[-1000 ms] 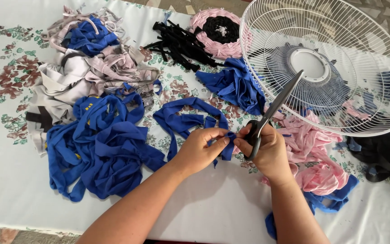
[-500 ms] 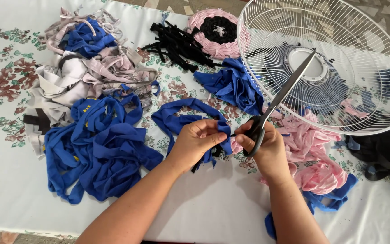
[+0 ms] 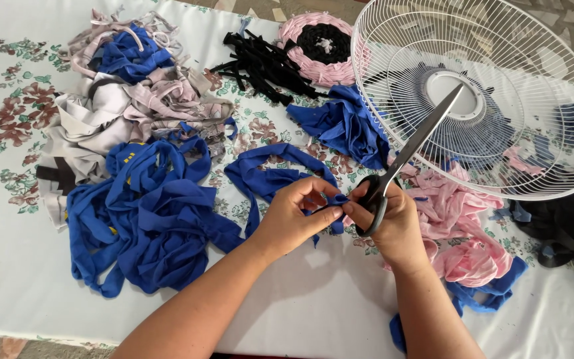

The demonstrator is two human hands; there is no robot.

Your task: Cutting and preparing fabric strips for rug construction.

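Note:
My right hand (image 3: 393, 223) grips large black-handled scissors (image 3: 412, 147), blades closed and pointing up and right over the white fan grille (image 3: 479, 93). My left hand (image 3: 295, 214) pinches the end of a blue fabric strip (image 3: 270, 176) right beside the right hand; both hands' fingertips meet on that strip. The strip loops back across the flowered white tablecloth (image 3: 28, 292) just beyond my hands.
A big heap of blue strips (image 3: 144, 213) lies left of my hands, grey and pink strips (image 3: 121, 100) behind it. Black strips (image 3: 267, 63) and a round pink-and-black woven mat (image 3: 313, 36) sit at the back. Pink fabric (image 3: 463, 226) and black cloth (image 3: 573, 226) lie right.
The scissors have swung from leaning right-upward near the strip to pointing higher over the fan grille. Both hands have come closer together on the blue strip.

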